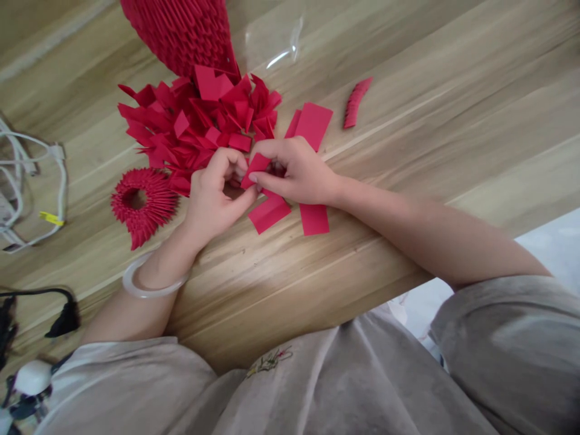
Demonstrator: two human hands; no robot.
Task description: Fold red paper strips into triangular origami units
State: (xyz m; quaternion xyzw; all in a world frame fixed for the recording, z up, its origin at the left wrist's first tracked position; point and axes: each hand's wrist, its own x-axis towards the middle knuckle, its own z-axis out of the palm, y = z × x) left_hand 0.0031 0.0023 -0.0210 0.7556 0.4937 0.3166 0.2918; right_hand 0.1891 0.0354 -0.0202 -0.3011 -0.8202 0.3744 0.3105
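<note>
Pinching a red paper piece [257, 168] between both hands [206, 196] [301, 172], red paper heap [190, 130] just beyond them

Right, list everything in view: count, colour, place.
small folded paper piece: one, red, between both hands
flat paper rectangles: at least four, red, around the hands
heap of folded paper pieces: uncountable, red, beyond left hand
large pleated paper structure: one, red, top edge
ring-shaped pleated paper piece: one, red, left of left hand
curved pleated paper strip: one, red, right of heap
shiny plastic: one, clear, top
cables: several, white, left; yellow tag attached
plug: one, black, lower left
rounded object: one, white, lower left
wooden tabletop: one, light brown, underneath
bracelet: one, white, left wrist
shirt: one, grey-brown, bottom
left hand, right hand: two, bare, centre
</note>
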